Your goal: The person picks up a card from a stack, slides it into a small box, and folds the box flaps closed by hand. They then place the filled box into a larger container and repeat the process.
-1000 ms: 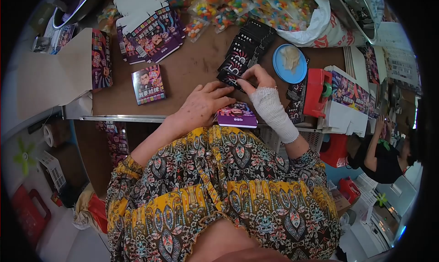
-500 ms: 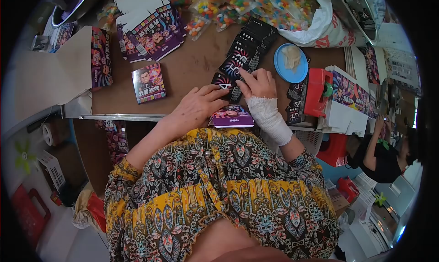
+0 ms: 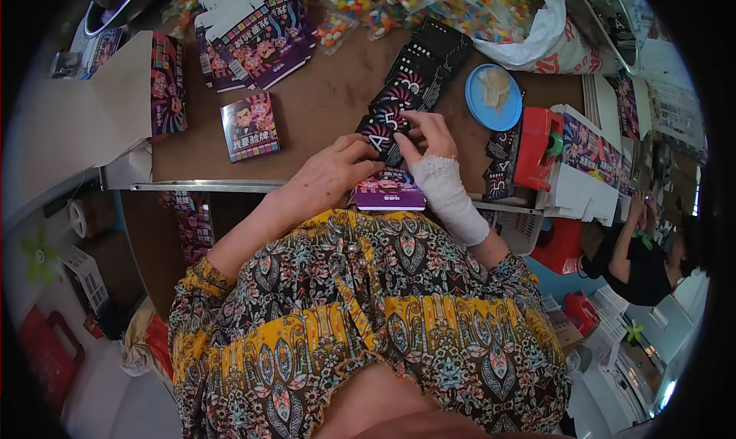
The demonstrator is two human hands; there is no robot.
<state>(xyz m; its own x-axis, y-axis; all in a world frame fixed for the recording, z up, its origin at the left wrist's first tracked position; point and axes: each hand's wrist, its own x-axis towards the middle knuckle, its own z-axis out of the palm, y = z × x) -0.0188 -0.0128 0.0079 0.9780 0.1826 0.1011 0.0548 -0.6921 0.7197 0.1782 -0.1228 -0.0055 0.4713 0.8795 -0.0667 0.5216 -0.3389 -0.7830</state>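
The right hand (image 3: 431,138), which a second ago pinched the right end of the black card marked A (image 3: 377,142), now has its thumb and forefinger parted at the cards' right side. The card marked 5 (image 3: 390,121) has slid nearer since half a second ago. The left hand's (image 3: 328,175) fingers, first stretched rightward, are drawn back left and bent.

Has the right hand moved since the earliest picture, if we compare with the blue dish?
Yes. Judged against the blue dish, the right hand has moved slightly leftward and nearer to the person's body.
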